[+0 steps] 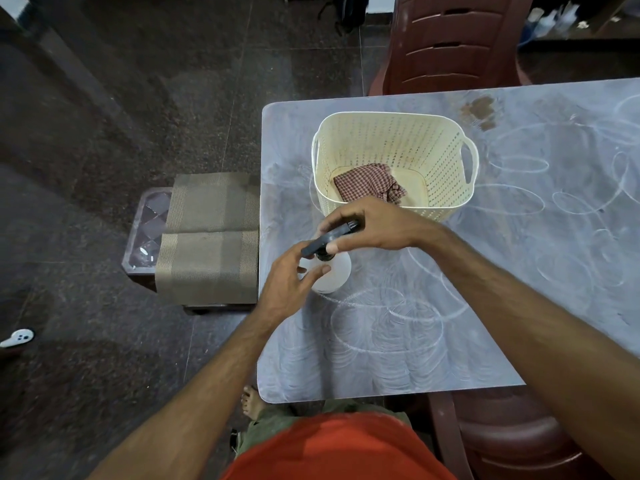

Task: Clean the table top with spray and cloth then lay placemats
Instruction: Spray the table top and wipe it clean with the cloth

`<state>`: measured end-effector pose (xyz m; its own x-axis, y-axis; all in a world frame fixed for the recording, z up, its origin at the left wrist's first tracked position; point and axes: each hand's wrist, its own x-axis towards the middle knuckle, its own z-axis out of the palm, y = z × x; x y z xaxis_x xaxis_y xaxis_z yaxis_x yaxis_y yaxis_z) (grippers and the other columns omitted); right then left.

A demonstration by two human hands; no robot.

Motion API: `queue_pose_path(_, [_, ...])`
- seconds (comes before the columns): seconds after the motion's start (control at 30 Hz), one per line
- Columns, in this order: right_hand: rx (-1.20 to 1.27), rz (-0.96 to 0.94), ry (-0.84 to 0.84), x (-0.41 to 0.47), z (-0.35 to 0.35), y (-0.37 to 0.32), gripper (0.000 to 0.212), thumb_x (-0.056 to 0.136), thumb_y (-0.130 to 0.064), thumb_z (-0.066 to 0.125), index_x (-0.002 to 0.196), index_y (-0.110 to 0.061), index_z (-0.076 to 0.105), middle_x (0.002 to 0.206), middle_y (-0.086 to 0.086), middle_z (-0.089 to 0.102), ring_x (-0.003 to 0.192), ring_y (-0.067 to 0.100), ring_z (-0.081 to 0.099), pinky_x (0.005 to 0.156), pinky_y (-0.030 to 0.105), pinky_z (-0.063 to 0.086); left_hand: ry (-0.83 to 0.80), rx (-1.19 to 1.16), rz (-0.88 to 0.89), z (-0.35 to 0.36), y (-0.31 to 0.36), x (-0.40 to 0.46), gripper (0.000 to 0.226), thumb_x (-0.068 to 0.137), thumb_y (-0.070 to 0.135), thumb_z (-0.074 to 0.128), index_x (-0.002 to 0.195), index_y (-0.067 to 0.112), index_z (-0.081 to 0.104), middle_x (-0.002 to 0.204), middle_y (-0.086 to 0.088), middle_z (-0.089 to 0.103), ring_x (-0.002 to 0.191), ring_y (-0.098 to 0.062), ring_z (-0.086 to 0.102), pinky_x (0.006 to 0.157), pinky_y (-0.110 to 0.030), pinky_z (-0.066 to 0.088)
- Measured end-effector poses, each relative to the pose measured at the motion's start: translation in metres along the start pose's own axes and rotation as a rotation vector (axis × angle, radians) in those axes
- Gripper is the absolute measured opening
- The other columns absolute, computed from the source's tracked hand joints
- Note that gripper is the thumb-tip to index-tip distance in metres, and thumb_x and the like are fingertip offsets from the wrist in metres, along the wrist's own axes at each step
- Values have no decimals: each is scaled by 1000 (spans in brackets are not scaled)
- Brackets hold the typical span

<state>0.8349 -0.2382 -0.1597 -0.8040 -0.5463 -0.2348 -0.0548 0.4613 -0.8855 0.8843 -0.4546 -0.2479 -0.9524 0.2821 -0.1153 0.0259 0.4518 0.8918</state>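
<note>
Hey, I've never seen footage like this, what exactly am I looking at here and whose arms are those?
There is no machine here. This is one picture from a wide-angle camera worn on a person's head, looking forward and down, so the two arms reaching in from below are the wearer's own.

On the grey table, marked with chalky swirls and a brown stain, stands a cream basket with a checked cloth lying inside. In front of it stands a white spray bottle. The right hand grips its dark trigger head, while the left hand holds the bottle's body.

Left of the table, folded placemats lie on a low stool. Brown plastic chairs stand at the far and near sides.
</note>
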Motion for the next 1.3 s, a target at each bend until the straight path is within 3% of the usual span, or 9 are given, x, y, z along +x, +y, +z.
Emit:
queue_pose_path(0.17, [196, 63, 310, 5, -36, -4, 28, 95, -31, 64, 106, -7, 73, 102, 1, 76, 95, 20, 72, 89, 33, 56, -122, 16, -9, -25, -1, 11, 49, 87, -8, 55, 124, 25, 57, 115, 14, 63, 107, -2, 58, 80, -9, 47])
queue_pose_path(0.3, [112, 179, 536, 37, -61, 25, 16, 91, -21, 70, 90, -5, 74, 84, 6, 76, 81, 23, 73, 85, 43, 58, -32, 49, -15, -33, 6, 34, 47, 88, -12, 46, 113, 24, 61, 107, 8, 67, 95, -5, 62, 78, -10, 45])
queue_pose_path(0.43, [-223, 328, 474, 79, -69, 59, 11, 85, -17, 72, 82, -6, 74, 81, 1, 71, 72, 10, 64, 73, 32, 54, 18, 37, -7, -32, 15, 50, 43, 90, -10, 44, 110, 24, 61, 102, 11, 67, 93, -9, 64, 82, -15, 48])
queue_pose_path(0.6, [-550, 502, 221, 126, -65, 86, 40, 82, -49, 72, 75, -13, 57, 77, 4, 59, 82, 26, 61, 71, 32, 46, 32, 26, -37, -29, 15, 58, 45, 90, -7, 45, 106, 32, 61, 100, 14, 68, 93, -9, 66, 85, -21, 50])
queue_pose_path(0.77, [-772, 512, 138, 139, -50, 96, 69, 82, -59, 69, 118, -2, 57, 114, 16, 66, 107, 34, 62, 84, 36, 46, 55, 10, -84, -28, 12, 59, 47, 89, -1, 44, 101, 43, 58, 100, 13, 69, 93, -11, 67, 87, -27, 52])
queue_pose_path(1.0, [-761, 530, 110, 144, -48, 97, 44, 89, -32, 66, 118, 0, 58, 118, 18, 65, 107, 34, 62, 82, 35, 48, 63, -1, -134, -28, 9, 67, 42, 92, -3, 47, 103, 36, 60, 100, 12, 70, 93, -10, 67, 91, -32, 53])
queue_pose_path(1.1, [-700, 536, 143, 142, -51, 94, 42, 89, -33, 64, 116, -1, 58, 110, 15, 63, 105, 33, 62, 75, 32, 43, 69, -26, -140, -28, 13, 71, 41, 93, -3, 50, 102, 35, 61, 99, 10, 70, 91, -10, 68, 90, -31, 53])
queue_pose_path(1.2, [-532, 548, 236, 136, -66, 89, 33, 88, -39, 64, 85, -7, 56, 79, 4, 57, 80, 26, 61, 59, 26, 39, 90, -84, -145, -32, 23, 73, 37, 94, -6, 48, 105, 26, 63, 97, 7, 70, 84, -7, 66, 84, -23, 51])
queue_pose_path(1.3, [-228, 486, 377, 117, -88, 77, 36, 89, -30, 64, 63, -13, 46, 62, 1, 44, 54, 17, 43, 50, 25, 32, 121, -150, -137, -38, 35, 74, 31, 95, -8, 47, 110, 15, 63, 95, 2, 70, 77, -6, 66, 77, -16, 49])
